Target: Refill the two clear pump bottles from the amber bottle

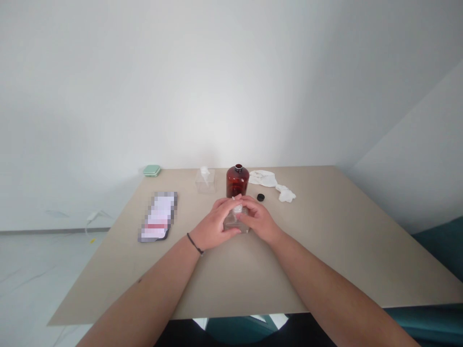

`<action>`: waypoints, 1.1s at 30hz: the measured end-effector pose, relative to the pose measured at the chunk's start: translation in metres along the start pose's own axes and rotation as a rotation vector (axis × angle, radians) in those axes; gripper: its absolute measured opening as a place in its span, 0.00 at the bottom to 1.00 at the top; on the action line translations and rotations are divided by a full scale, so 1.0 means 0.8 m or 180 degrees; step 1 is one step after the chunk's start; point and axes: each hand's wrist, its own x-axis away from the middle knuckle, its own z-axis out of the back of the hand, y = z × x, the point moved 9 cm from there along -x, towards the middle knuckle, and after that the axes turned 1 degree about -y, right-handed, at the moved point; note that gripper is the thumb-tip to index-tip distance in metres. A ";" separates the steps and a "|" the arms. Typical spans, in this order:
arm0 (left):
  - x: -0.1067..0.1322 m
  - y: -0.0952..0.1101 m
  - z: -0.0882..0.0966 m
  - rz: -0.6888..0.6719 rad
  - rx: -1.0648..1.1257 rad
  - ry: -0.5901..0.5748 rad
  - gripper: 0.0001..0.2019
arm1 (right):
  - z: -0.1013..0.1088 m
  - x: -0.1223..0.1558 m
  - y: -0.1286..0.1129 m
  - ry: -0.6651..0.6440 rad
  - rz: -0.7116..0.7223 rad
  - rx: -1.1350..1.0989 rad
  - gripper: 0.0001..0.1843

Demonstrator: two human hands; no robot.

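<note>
- Left hand, right hand: both curled around one clear square bottle, centre frame
- Just beyond: one amber bottle, one black cap, two white cloths, one clear pump bottle

- Nothing legible in frame.
- Flat packet on the tabletop: print pixelated, only a red band shows, no readable text.
- Amber glass bottle: no readable marking.
- Clear pump bottle: none readable.
- Clear square bottle: mostly covered, nothing readable.
</note>
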 end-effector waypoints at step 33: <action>0.000 0.010 0.004 -0.0153 -0.0191 -0.0036 0.37 | 0.000 0.002 -0.029 -0.0016 0.0111 0.0474 0.11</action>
